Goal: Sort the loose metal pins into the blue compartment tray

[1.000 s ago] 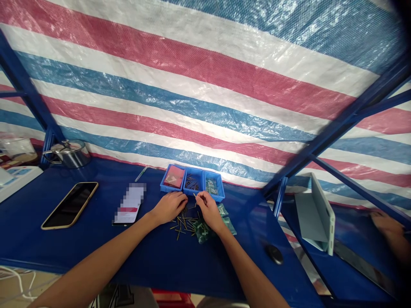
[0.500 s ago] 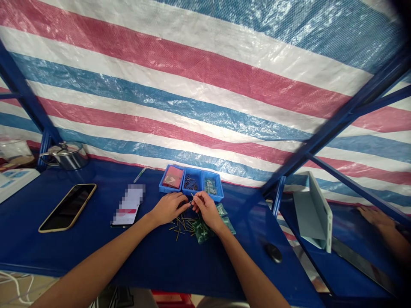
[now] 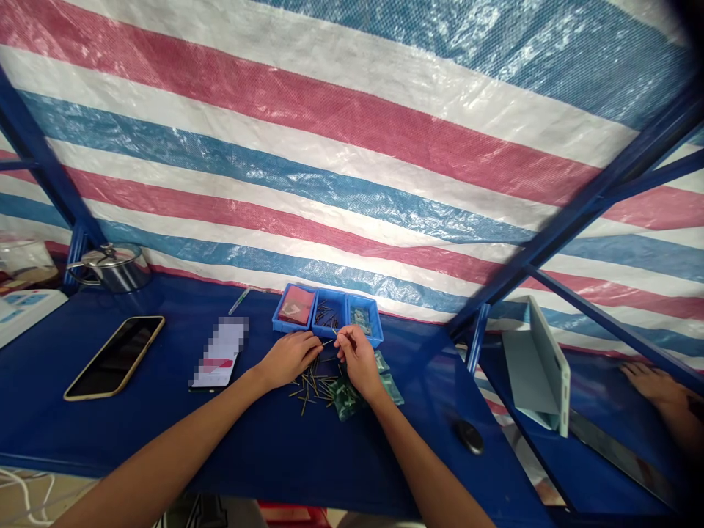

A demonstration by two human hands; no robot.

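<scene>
My right hand [image 3: 356, 359] is closed in a pinch on a thin metal rod [image 3: 334, 332] that looks like a drill bit, its tip poking up past the fingers. Just left of it, my left hand [image 3: 290, 358] pinches another thin rod [image 3: 326, 342] pointing toward the right hand. Under and between the hands lies a loose pile of brass-coloured thin rods [image 3: 312, 385]. Small green plastic packets [image 3: 346, 402] lie beneath my right wrist. Behind the hands stands a blue three-part tray [image 3: 281, 325] with a pink packet, dark rods and green packets in its compartments.
Left on the blue table [image 3: 275, 455] are a phone with a lit screen [image 3: 217, 359], a dark phone [image 3: 115, 358], a pen [image 3: 238, 301], a steel pot [image 3: 118, 268] and a white scale [image 3: 27, 315]. To the right are a black mouse [image 3: 469, 436], a tablet stand [image 3: 542, 374] and another person's hand [image 3: 652, 381].
My hands have moved slightly apart, the right one shifting a little to the right with its rod. The other person's hand at the far right has shifted slightly.
</scene>
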